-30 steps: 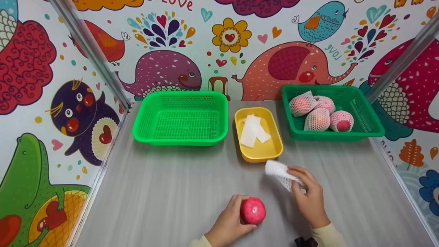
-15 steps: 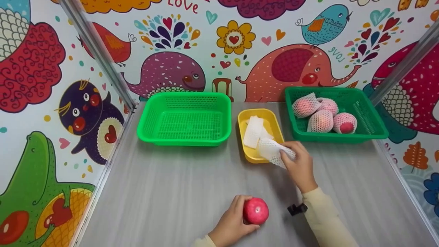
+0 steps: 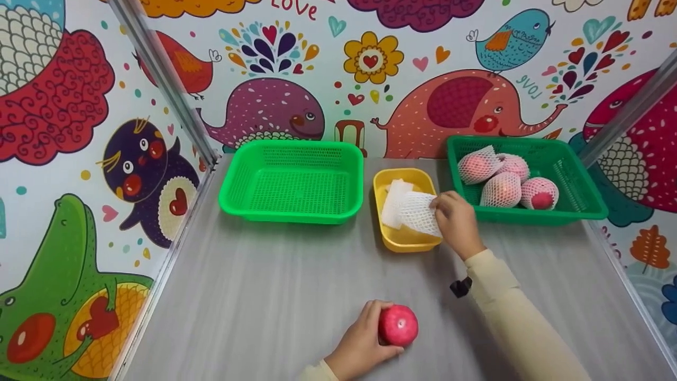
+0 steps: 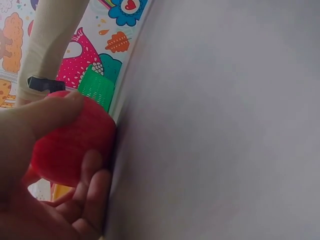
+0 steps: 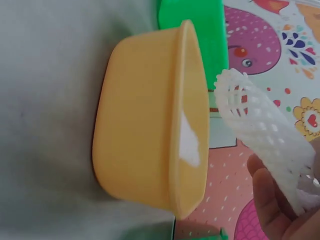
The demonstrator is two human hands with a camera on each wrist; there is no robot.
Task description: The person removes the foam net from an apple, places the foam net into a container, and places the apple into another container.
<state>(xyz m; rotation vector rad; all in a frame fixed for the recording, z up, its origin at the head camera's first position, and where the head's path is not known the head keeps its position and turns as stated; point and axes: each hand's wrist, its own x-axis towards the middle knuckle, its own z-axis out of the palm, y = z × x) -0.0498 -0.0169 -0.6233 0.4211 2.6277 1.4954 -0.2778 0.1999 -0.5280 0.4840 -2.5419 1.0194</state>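
Observation:
A round red apple is near the front of the table, gripped by my left hand, its thumb and fingers on either side. In the left wrist view the thumb lies across the apple and the fingers curl below it. My right hand pinches a white foam fruit net by one end, over the yellow basin. From the right wrist, the net's open end hangs beyond the basin's rim. Other white foam nets lie inside the basin.
A bright green basket with nothing in it stands at the back left. At the back right, a dark green basket holds several fruits in foam nets. Patterned walls enclose the back and sides of the grey table.
My right hand has moved forward with the foam net, from the front of the table to over the yellow basin. The left hand keeps holding the apple in about the same place.

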